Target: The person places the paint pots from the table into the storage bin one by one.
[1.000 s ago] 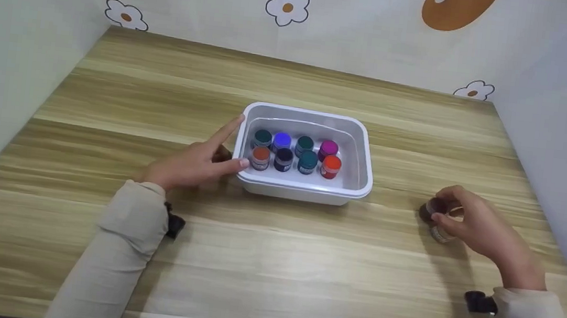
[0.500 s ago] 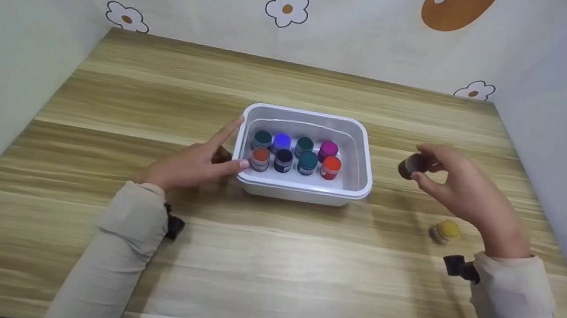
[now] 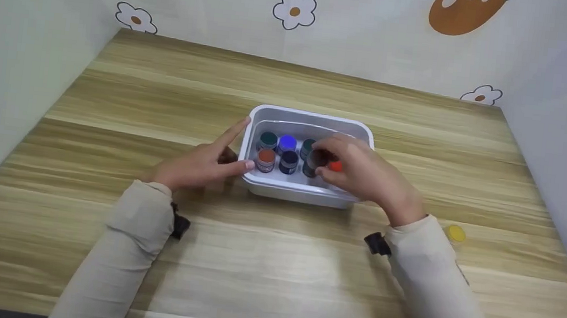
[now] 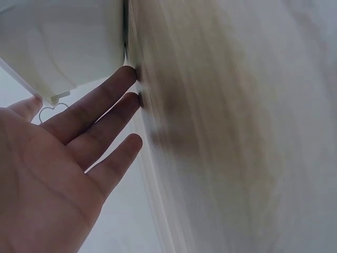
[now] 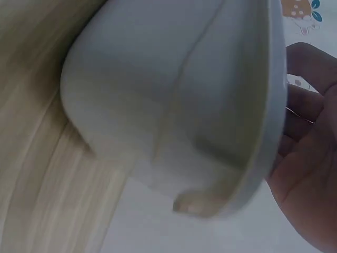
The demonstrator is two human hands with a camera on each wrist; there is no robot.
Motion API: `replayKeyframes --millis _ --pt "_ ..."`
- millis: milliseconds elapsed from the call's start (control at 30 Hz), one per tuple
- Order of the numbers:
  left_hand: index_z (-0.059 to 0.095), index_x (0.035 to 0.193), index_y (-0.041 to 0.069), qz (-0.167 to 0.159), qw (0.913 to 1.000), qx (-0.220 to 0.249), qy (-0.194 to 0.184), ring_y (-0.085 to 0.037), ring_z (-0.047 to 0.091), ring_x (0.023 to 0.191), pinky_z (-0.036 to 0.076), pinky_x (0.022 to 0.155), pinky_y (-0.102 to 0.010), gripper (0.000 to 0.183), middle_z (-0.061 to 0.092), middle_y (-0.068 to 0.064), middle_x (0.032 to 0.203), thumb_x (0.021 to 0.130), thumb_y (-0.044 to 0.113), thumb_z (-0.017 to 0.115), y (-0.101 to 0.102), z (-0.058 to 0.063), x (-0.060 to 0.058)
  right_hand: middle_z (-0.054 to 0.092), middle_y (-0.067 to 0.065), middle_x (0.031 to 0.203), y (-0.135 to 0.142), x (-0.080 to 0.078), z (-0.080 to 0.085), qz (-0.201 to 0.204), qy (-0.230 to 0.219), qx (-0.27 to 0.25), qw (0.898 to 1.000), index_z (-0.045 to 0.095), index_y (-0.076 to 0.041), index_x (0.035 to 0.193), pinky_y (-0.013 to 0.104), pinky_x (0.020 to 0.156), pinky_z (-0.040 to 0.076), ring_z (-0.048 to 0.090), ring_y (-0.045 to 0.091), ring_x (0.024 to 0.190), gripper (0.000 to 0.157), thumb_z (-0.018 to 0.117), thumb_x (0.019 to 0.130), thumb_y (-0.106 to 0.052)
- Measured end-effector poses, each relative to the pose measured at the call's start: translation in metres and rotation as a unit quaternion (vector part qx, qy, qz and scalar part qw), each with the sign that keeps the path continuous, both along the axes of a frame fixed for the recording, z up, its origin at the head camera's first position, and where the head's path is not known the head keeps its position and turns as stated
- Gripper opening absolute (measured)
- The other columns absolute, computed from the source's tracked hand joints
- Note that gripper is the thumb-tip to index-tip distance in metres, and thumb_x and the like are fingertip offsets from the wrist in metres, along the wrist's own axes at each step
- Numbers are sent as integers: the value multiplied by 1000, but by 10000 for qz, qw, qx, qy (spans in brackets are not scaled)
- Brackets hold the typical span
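Note:
A white plastic tub (image 3: 301, 186) stands on the table with several small paint jars inside, among them a brown-capped jar (image 3: 266, 160), a violet-blue one (image 3: 288, 143) and a red one (image 3: 336, 166). Above them my right hand (image 3: 371, 176) pinches a dark-capped paint jar (image 3: 319, 157) between thumb and fingers. That hand covers the right part of the tub; in the right wrist view the tub's wall (image 5: 121, 79) hides its fingertips. My left hand (image 3: 196, 165) touches the tub's left rim with thumb and index finger. In the left wrist view its other fingers (image 4: 113, 166) extend loosely.
A yellow-capped paint jar (image 3: 456, 233) stands on the wooden table (image 3: 272, 263) at the right, partly behind the right sleeve (image 3: 439, 286). Flower-patterned white walls (image 3: 359, 40) enclose the table at the back and sides.
My right hand has lifted the dark-capped paint jar from beside the yellow-capped one and carried it left over the tub. My left hand has stayed at the rim.

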State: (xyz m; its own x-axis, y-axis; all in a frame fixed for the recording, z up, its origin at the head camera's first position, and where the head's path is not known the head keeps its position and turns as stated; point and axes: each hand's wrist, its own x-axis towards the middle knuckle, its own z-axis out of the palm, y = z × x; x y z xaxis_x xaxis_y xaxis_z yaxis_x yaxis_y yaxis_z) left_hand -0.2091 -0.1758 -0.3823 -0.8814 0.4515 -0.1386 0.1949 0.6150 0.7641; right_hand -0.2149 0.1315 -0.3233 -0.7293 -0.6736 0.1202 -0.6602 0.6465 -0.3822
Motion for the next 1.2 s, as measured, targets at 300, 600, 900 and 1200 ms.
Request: replayKeyframes --millis 300,600,900,1200 --pt "-2 158 42 9 10000 38 -57 -28 59 114 45 96 -51 88 61 -16 127 94 59 56 0 1 1 65 8 103 -52 -7 -7 319 -485 468 9972 70 -3 115 33 86 51 59 20 93 26 71 90 -12" --pt "-2 158 43 22 10000 -43 -4 -28 57 114 44 96 -51 87 59 -17 130 93 61 54 -1 1 1 70 2 100 -74 -20 -15 738 -881 413 9925 74 -9 113 28 83 52 63 14 90 24 72 89 -8" --pt "0 158 44 16 10000 -49 49 -29 56 116 42 99 -53 86 58 -18 131 93 61 54 -1 0 1 66 0 93 -80 -27 -25 757 -1065 536 9900 76 -13 107 27 81 50 58 12 90 19 75 88 -13" --pt "-1 158 44 -28 9997 -188 125 -28 58 115 43 97 -52 86 61 -16 128 94 62 53 -1 2 1 69 -4 88 -83 -28 -26 749 -1137 683 9883 77 -18 104 23 77 51 61 7 80 15 73 90 -15"
